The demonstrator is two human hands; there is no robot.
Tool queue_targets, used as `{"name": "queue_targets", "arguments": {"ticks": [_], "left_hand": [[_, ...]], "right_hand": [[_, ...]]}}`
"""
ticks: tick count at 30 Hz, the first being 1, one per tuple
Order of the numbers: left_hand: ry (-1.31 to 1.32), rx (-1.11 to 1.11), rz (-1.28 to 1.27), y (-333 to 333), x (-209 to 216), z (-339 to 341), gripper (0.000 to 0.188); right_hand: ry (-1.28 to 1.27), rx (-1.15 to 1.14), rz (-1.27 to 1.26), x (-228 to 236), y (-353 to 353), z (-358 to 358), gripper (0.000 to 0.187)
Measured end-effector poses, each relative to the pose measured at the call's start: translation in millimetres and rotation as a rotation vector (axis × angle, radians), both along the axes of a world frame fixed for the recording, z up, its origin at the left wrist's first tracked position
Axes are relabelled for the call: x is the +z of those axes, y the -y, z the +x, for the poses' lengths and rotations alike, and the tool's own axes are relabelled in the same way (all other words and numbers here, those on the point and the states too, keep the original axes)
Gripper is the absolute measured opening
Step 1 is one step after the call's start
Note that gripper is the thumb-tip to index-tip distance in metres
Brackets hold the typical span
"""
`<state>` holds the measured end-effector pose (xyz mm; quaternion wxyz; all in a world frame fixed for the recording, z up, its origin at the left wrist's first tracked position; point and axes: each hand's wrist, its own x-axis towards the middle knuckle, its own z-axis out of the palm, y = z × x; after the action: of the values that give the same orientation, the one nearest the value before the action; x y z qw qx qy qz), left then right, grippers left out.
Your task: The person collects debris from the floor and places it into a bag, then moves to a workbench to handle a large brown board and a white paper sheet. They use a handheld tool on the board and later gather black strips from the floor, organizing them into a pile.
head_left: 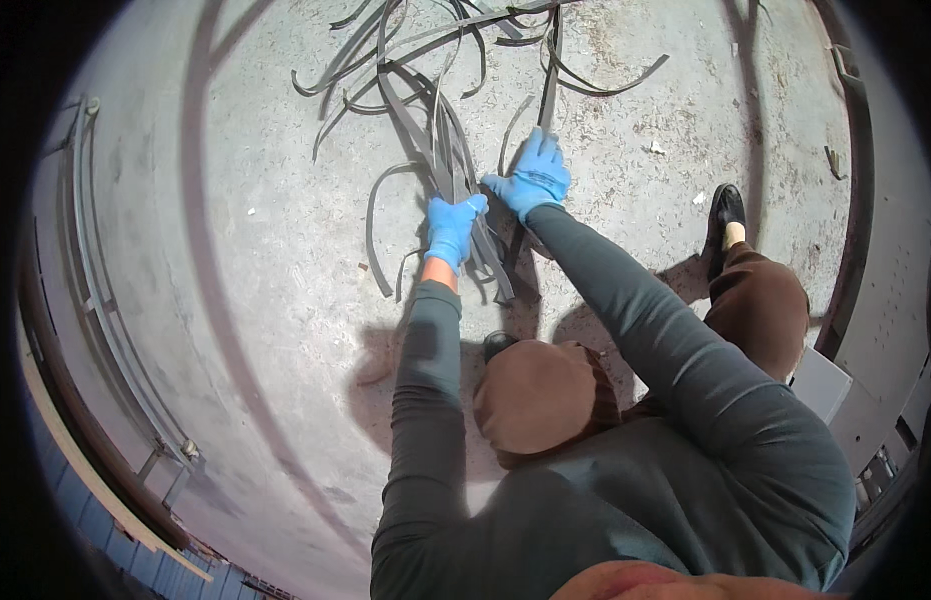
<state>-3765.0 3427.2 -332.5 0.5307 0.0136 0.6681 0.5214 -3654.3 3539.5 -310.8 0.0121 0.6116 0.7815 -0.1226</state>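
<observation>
Long, flat, dark grey strips (410,108) lie in a loose tangle on the floor in front of me, some of them curled at the ends. My left hand (450,230), in a blue glove, is closed around part of the bundle, and strip ends stick out below it. To its right, my right hand (533,178), also gloved in blue, rests over a single dark strip (548,100) running away from me. Its fingers are stretched forward and its thumb is apart, pointing toward the bundle.
Small scraps and flecks litter the grey concrete floor (285,250). A metal rail (95,270) runs along the left side. Grey metal panels (895,270) stand at the right. My bent knee (540,395) is close behind my hands, and my right shoe (727,208) is farther right.
</observation>
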Motion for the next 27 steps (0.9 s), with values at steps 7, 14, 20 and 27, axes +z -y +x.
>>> {"name": "queue_targets", "arguments": {"ticks": [7, 14, 20, 27], "left_hand": [[0.027, -0.025, -0.03, -10.6, -5.2, -1.7, 0.026], [0.042, -0.134, -0.01, -32.5, -10.5, 22.4, 0.031], [0.342, -0.07, 0.254, -18.6, -7.3, 17.4, 0.041], [0.116, -0.171, 0.387, -2.6, 3.9, 9.3, 0.042]], "right_hand": [[-0.17, -0.262, -0.45, -31.5, -47.8, 19.5, 0.065], [-0.445, 0.337, -0.631, 20.6, -21.8, 35.4, 0.032], [-0.399, 0.548, -0.8, 40.9, -26.1, 25.3, 0.036], [-0.307, 0.696, -0.655, 57.0, -8.1, 12.3, 0.029]]}}
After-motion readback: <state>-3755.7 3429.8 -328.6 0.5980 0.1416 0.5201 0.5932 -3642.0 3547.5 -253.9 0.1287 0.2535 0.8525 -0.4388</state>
